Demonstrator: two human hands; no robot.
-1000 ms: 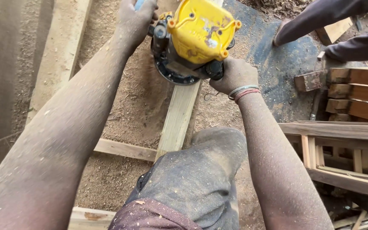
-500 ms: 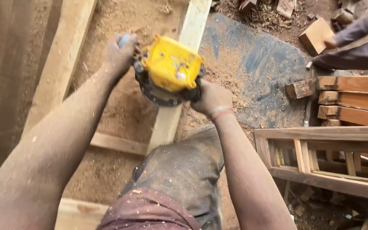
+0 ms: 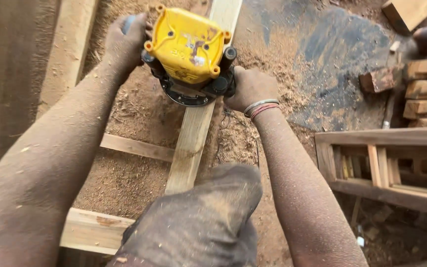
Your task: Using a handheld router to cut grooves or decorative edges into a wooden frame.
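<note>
Head-camera view, looking down: a yellow router [image 3: 190,47] with a black round base is seen in the upper middle of the frame, seated on a pale wooden plank [image 3: 192,143] that runs from the top edge down toward the lower middle. The left hand [image 3: 126,42], at the upper left, is clenched around a side handle of the router; a bit of blue handle shows above the fingers. The right hand [image 3: 249,88], just right of centre, is closed on the opposite handle at the router's base, and thin bracelets [image 3: 260,108] are worn at its wrist. Both forearms are dusted with sawdust.

A dust-covered knee [image 3: 208,217] in dark trousers fills the lower middle, over the plank's near end. A wooden crosspiece [image 3: 137,147] lies under the plank at centre left, and another board [image 3: 92,231] sits at the lower left. Sawdust [image 3: 129,113] is spread over the ground around the plank. At the right edge a wooden frame [image 3: 386,168] is laid flat, with stacked wood blocks [image 3: 423,91] above it at the upper right.
</note>
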